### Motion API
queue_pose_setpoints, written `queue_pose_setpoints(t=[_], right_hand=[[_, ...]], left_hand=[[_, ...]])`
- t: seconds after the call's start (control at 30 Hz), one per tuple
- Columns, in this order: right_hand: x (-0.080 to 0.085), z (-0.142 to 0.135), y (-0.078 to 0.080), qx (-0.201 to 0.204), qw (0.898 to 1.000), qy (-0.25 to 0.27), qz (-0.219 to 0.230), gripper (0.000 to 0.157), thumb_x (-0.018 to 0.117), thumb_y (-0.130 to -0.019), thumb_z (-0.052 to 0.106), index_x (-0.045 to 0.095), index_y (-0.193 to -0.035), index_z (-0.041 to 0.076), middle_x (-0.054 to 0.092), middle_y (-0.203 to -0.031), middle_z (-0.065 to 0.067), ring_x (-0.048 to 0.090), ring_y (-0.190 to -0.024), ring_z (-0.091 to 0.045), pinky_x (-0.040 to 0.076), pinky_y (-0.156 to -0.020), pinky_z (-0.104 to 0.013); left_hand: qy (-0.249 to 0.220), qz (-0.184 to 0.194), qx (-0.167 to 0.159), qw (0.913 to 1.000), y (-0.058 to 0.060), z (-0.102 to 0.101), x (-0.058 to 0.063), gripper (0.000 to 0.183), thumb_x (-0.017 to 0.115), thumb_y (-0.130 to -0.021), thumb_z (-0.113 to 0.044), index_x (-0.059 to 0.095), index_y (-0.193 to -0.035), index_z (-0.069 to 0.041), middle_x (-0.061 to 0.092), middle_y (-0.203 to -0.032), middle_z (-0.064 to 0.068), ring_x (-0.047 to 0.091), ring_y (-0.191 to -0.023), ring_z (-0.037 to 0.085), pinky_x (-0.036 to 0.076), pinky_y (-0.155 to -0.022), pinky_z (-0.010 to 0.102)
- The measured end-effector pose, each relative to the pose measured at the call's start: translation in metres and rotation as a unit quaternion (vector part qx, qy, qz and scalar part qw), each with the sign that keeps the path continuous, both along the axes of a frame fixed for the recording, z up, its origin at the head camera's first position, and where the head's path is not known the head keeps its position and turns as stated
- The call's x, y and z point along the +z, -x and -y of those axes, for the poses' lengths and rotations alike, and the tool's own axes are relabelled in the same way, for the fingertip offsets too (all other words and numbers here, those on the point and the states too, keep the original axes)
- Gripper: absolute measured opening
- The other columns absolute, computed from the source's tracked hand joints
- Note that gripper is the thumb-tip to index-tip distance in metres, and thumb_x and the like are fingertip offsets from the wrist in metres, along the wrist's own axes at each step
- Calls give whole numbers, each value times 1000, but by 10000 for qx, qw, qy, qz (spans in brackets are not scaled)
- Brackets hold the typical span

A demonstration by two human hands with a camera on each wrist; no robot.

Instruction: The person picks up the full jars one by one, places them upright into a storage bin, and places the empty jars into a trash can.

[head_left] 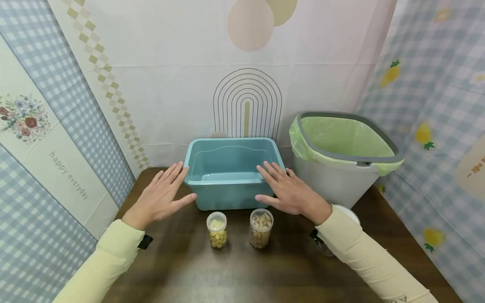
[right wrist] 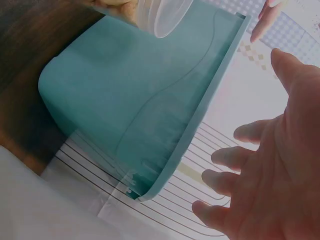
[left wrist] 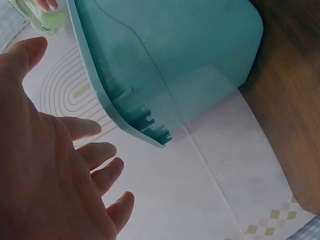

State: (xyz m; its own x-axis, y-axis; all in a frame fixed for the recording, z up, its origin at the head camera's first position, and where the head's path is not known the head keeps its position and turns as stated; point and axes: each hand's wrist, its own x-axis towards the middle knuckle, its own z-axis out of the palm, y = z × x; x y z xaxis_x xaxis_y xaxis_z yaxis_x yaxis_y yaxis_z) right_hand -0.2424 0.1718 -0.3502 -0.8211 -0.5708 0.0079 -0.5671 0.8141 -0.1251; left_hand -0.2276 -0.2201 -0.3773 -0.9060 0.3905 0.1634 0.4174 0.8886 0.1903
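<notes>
A teal plastic basin sits near the back of the dark wooden table. My left hand hovers by its left end, fingers straight and thumb spread, holding nothing. At the other end, my right hand is held palm down above the basin's near right corner, also with nothing in it. Both wrist views show a gap between fingers and basin rim. Two clear jars stand in front of the basin: one with yellow chunks, one with tan nut-like pieces.
To the right of the basin stands a light grey bin with a green liner over its rim. Another clear container with a white top is partly hidden under the right forearm. Printed cloth hangs behind and along both sides.
</notes>
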Motion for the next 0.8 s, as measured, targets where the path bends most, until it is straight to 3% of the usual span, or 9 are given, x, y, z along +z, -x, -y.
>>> queue_pose_setpoints(t=[0.1,0.2,0.4,0.53,0.67,0.8], right_hand=[[2,0,-3,116,9998,-49,-136,89,49,-105,65,13,-172,18,15,-178,-14,17,-166,-37,21,-129,-68],[6,-1,-8,320,9986,-102,-403,88,56,-104,63,23,-171,16,29,-175,-14,30,-162,-36,30,-128,-64],[11,3,-18,697,9944,-319,-722,79,66,-97,65,56,-151,7,64,-145,-14,69,-125,-32,60,-102,-51],[8,5,-20,803,9954,-396,-350,76,69,-94,65,66,-137,3,70,-131,-13,74,-109,-28,63,-91,-47],[-4,6,-18,991,9941,-450,-15,77,72,-92,65,67,-132,-1,72,-123,-14,74,-104,-28,63,-90,-45],[-18,5,-18,1144,9925,-438,37,73,76,-89,62,69,-127,0,72,-119,-13,73,-102,-27,63,-87,-42]], left_hand=[[-35,69,34,10000,4,0,1,91,48,-106,-62,17,-170,-4,13,-178,19,16,-165,41,13,-132,65],[-76,163,70,9998,10,0,2,92,47,-107,-61,15,-169,-1,11,-178,20,14,-165,41,12,-132,65],[-195,412,151,9988,28,0,2,96,43,-107,-63,11,-168,3,6,-177,23,10,-165,43,10,-133,64],[-298,560,208,9978,40,-1,1,97,41,-108,-64,8,-167,5,4,-177,25,7,-165,43,9,-134,62],[-332,630,218,9972,47,-2,-2,97,40,-108,-63,9,-167,7,4,-177,26,6,-165,44,9,-134,62],[-299,634,187,9974,51,-4,-6,96,40,-109,-62,9,-166,9,5,-176,28,7,-165,46,10,-134,62]])
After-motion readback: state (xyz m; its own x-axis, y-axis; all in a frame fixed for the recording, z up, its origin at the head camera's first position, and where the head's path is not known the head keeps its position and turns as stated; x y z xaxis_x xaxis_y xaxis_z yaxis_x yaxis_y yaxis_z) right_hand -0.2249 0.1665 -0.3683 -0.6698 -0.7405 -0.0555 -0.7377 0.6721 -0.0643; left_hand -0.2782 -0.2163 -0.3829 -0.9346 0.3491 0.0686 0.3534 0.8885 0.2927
